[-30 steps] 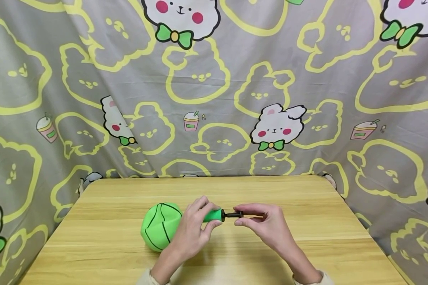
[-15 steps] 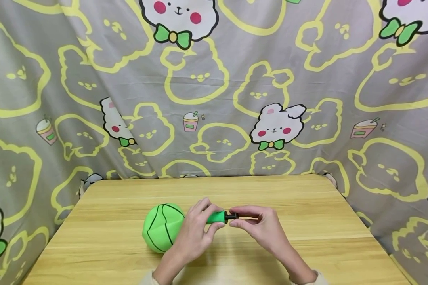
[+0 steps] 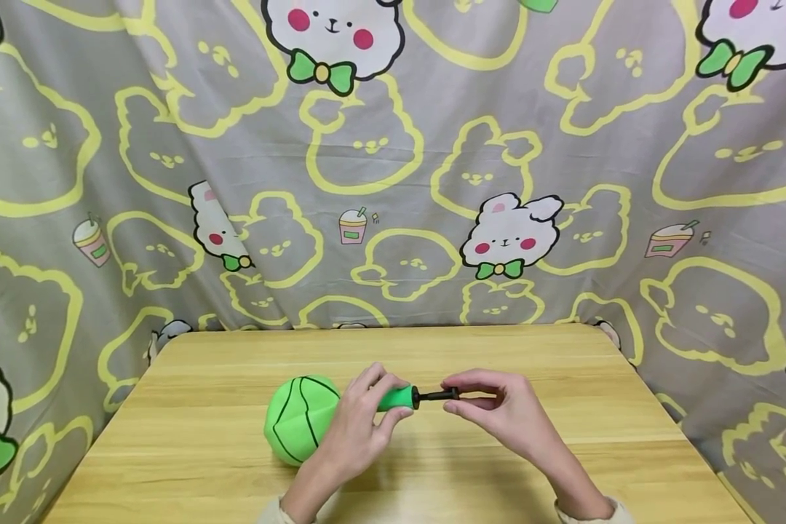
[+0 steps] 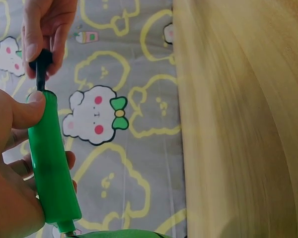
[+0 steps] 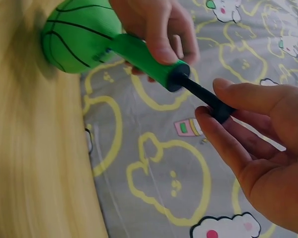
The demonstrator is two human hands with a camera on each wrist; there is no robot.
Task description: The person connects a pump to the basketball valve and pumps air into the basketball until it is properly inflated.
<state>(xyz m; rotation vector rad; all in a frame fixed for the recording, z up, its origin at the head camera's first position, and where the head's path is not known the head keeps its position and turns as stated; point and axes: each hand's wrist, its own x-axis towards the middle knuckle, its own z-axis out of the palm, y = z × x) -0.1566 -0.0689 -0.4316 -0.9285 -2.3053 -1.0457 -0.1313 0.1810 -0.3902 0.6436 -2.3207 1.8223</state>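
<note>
One green pump (image 4: 49,158): L hand (image 3: 359,429) curled round barrel, R hand (image 3: 501,404) pinching black handle (image 3: 455,394), rod (image 3: 435,397) out. Green ball (image 3: 298,422) at nozzle end, on or just over table (image 3: 563,451), can't tell. Prob. mid-pumping; next move likely needs steady L grip, straight R push.

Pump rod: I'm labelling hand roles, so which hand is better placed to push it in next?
Likely the right hand: it pinches the black handle at the outer end of the rod, while the left hand grips the green barrel.
</note>
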